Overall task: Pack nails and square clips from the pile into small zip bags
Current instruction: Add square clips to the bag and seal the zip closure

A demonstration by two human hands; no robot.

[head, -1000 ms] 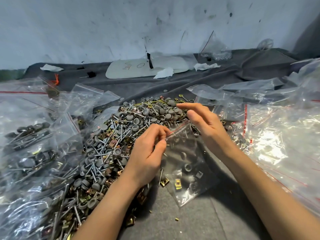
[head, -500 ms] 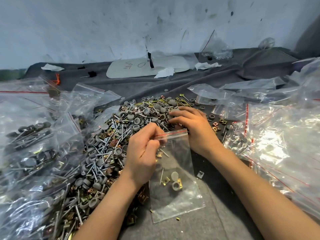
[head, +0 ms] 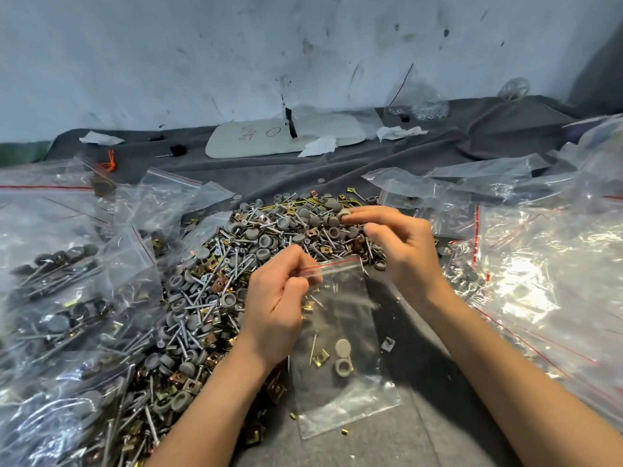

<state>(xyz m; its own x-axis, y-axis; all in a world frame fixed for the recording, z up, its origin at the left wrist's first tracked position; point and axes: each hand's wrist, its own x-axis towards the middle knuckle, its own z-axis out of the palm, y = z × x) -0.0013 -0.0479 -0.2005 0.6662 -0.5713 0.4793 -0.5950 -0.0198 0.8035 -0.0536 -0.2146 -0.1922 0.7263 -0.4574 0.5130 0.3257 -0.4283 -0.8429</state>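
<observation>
Grey cloth [head: 438,433] under scuffed wall [head: 202,62]. Small zip bag [head: 340,318] lies flat at centre, against near edge of pile [head: 215,284], few parts inside. Film looks thin, limp, slippery; best taken at stiffer red-striped rim, where left hand [head: 276,308] pinches mouth. Loose nails [head: 188,298] light, stiff, sharp-tipped; square clips [head: 220,281] small, likely to snag. Right hand [head: 401,244] at far side of pile, fingertips pinching grey cap [head: 344,215]. Half second earlier right hand rested on pile beside bag mouth; bag barely moved. Filled bags [head: 60,298] left, empty bags [head: 539,281] right.
</observation>
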